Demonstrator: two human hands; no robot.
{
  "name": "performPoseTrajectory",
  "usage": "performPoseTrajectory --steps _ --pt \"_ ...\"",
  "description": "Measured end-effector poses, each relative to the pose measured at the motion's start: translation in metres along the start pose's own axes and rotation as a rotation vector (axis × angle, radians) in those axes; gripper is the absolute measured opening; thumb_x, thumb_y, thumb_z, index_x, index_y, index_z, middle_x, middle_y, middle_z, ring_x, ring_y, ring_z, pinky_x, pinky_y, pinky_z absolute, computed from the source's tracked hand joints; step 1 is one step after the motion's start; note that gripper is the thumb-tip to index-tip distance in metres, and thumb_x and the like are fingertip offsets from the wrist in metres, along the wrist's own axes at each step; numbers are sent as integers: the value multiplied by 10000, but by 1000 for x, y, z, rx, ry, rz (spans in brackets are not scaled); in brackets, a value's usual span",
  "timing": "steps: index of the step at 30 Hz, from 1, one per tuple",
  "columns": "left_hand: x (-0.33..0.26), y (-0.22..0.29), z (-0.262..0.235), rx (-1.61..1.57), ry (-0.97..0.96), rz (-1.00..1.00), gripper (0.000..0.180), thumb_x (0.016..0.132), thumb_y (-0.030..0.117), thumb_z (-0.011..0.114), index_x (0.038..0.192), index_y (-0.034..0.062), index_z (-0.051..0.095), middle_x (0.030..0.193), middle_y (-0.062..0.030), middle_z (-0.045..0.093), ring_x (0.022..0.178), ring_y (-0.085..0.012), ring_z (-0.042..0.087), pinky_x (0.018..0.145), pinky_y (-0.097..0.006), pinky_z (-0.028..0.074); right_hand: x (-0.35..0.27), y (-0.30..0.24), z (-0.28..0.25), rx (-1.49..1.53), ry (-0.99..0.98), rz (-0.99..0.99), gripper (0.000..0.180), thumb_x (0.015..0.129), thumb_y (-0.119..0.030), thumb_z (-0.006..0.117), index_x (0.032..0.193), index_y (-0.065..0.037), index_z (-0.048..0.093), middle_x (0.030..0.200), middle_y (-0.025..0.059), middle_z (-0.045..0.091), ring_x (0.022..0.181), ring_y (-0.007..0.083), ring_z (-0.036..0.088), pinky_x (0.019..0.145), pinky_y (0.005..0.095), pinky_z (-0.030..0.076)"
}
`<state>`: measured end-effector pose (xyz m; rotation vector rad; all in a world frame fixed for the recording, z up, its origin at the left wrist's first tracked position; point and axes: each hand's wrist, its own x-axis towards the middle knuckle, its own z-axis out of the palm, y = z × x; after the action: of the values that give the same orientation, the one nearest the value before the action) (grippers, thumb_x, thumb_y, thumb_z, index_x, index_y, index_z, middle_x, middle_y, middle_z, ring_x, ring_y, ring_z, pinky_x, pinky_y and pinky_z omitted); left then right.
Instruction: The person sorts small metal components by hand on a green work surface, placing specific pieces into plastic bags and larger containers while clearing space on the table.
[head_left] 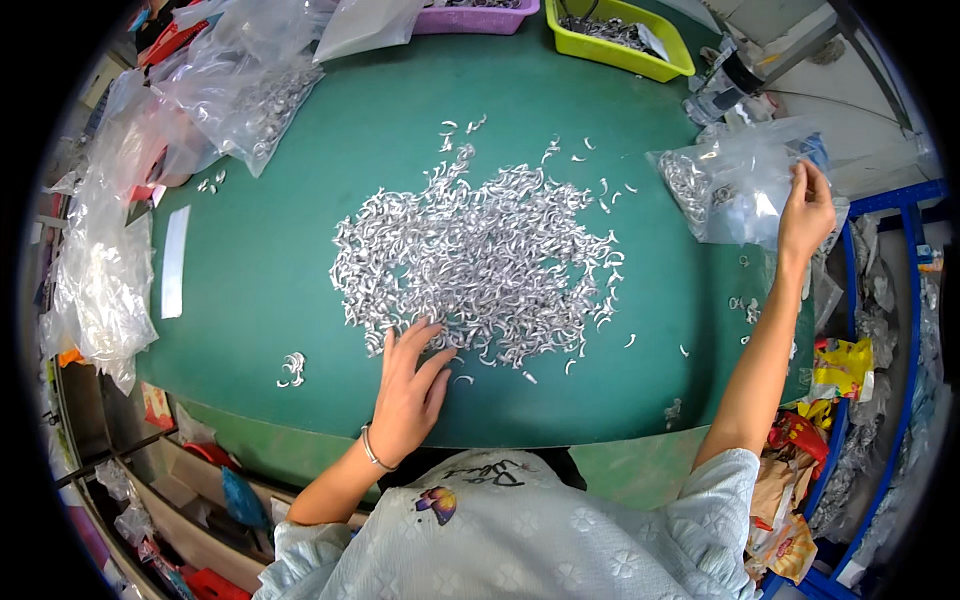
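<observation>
A wide pile of small curved silver metal pieces (480, 260) is spread over the middle of the green table mat (250, 270). My left hand (408, 385) is open at the pile's near edge, its fingers spread and the tips touching the closest pieces. Out at the right, my right hand (806, 212) pinches the edge of a clear plastic bag (735, 180), which lies on the table with silver metal parts inside. A small cluster of the same curved pieces (292, 370) lies left of my left hand. A few single ones are scattered around the pile.
Clear bags (100, 240) crowd the left side beside a white strip (175, 262). At the far edge are a yellow-green tray (620, 48) of metal parts and a purple tray (470, 18). A blue rack (912, 290) with bags stands right; an open drawer (190, 480) is lower left.
</observation>
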<state>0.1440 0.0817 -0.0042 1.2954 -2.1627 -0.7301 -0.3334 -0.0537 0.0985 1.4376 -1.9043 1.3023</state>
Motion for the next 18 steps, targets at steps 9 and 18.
performPoseTrajectory --steps 9,18 --pt "-4 -2 -3 -22 31 -37 292 794 -41 625 1070 56 640 1289 -133 522 1284 -358 438 1111 -568 229 43 65 29 -106 -678 332 187 858 -139 619 955 12 670 764 93 702 622 128 655 554 254 492" --pt "-9 -6 -2 -25 44 -51 281 802 -33 627 1070 49 634 1290 -125 522 1281 -359 439 1108 -582 230 19 69 24 262 -542 346 134 951 -103 549 974 29 563 893 151 702 767 188 692 668 277 552"
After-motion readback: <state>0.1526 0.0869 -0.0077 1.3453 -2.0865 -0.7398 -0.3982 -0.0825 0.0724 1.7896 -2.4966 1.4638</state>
